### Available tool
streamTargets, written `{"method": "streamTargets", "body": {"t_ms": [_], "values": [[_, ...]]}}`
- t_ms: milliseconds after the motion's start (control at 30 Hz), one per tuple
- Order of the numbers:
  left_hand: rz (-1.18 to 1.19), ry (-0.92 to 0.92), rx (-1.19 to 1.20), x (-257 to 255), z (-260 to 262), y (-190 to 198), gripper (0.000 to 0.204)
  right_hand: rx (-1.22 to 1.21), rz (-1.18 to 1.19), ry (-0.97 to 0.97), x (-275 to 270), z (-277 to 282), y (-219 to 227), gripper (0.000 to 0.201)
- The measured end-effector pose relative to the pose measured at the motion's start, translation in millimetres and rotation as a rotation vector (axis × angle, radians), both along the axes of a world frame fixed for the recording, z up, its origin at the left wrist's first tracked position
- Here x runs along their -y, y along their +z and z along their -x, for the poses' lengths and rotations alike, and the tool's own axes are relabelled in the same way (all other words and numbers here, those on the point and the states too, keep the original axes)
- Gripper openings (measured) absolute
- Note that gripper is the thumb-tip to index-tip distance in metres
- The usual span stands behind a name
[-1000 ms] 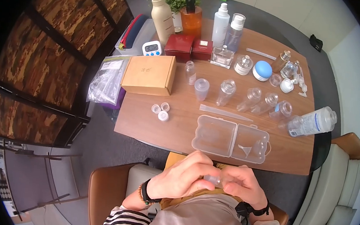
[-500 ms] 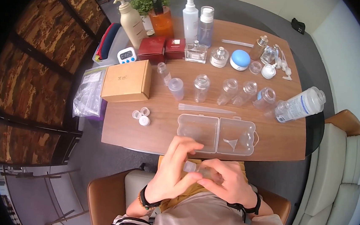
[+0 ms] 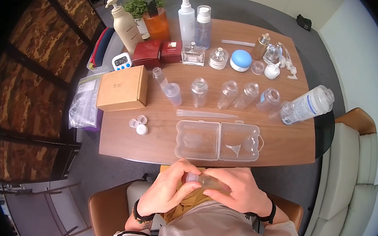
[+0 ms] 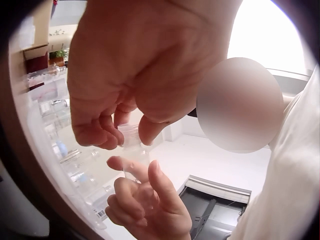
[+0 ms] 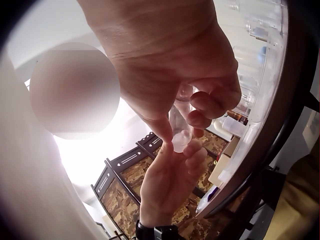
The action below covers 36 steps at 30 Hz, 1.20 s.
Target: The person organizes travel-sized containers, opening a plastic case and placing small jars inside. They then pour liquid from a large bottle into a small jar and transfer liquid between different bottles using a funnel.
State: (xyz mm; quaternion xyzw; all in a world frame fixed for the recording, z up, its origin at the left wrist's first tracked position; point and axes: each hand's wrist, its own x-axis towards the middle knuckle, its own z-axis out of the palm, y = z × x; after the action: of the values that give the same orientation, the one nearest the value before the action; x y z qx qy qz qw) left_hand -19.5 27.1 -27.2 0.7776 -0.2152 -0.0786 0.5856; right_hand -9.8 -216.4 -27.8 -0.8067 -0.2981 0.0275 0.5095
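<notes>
Above my lap, my right hand grips a small clear bottle by its body, the neck pointing left. My left hand pinches the translucent cap at that end between thumb and fingers. The left wrist view also catches the fingertips right at the cap. In the right wrist view, part of the bottle lies behind the right fingers. Just beyond the hands, at the table's near edge, an open clear hinged case holds a small funnel in its right half.
Several clear bottles stand in a row behind a flat translucent strip. Small round lids lie left, near a cardboard box. A large labelled bottle leans at the right. Pump bottles and perfume bottles stand farther back.
Half a second ago the left fingers were spread away from the cap; now they have closed back onto it. The right hand keeps its hold on the bottle. The head view has shifted right.
</notes>
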Motion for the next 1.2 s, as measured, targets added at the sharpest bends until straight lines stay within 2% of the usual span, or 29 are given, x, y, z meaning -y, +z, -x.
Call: {"method": "streamTargets", "body": {"t_ms": [33,167,233,333,400,467,500,533,600,667,800,867,900,967,1033,1200], "values": [[-0.026,0.064,-0.062,0,3,-1,0.019,0.079,0.021,-0.009,-2,0,0,0.039],[0.013,0.116,-0.084,-3,8,-3,0.019,0.168,0.083,0.012,-4,-1,5,0.043],[-0.060,0.198,-0.084,-4,10,0,0.016,0.279,0.293,0.024,-4,-4,19,0.041],[-0.040,0.357,-0.128,-13,9,1,0.015,0.351,0.350,0.022,-5,-11,32,0.042],[-0.033,0.403,-0.065,-21,6,-12,0.016,0.372,0.275,0.052,-11,-21,51,0.045],[0.284,0.544,0.039,-24,2,-22,0.021,0.331,0.273,-0.012,-15,-26,74,0.049],[0.235,0.556,0.042,-34,2,-29,0.028,0.289,0.191,0.000,-14,-33,79,0.050],[0.345,0.603,0.110,-36,-3,-34,0.031,0.289,0.188,0.010,-19,-40,85,0.050],[0.292,0.694,0.189,-48,-9,-41,0.034,0.237,0.017,-0.086,-30,-53,100,0.047],[0.290,0.771,0.186,-60,-16,-47,0.034,0.163,-0.041,-0.121,-40,-69,119,0.047],[0.127,0.876,0.175,-82,-27,-65,0.032,0.164,-0.006,-0.180,-74,-117,147,0.042],[0.069,0.908,0.151,-86,-30,-65,0.031,0.313,0.231,-0.122,-81,-150,147,0.037],[-0.020,0.928,0.153,-87,-32,-64,0.030,0.315,0.233,-0.120,-85,-165,145,0.037],[-0.105,0.947,0.156,-88,-34,-65,0.029,0.377,0.456,-0.060,-91,-191,133,0.032],[-0.190,0.952,0.313,-90,-38,-67,0.029,0.398,0.525,-0.040,-96,-208,124,0.031],[-0.307,0.934,0.345,-93,-39,-63,0.030,0.334,0.741,0.063,-107,-243,107,0.029]]}}
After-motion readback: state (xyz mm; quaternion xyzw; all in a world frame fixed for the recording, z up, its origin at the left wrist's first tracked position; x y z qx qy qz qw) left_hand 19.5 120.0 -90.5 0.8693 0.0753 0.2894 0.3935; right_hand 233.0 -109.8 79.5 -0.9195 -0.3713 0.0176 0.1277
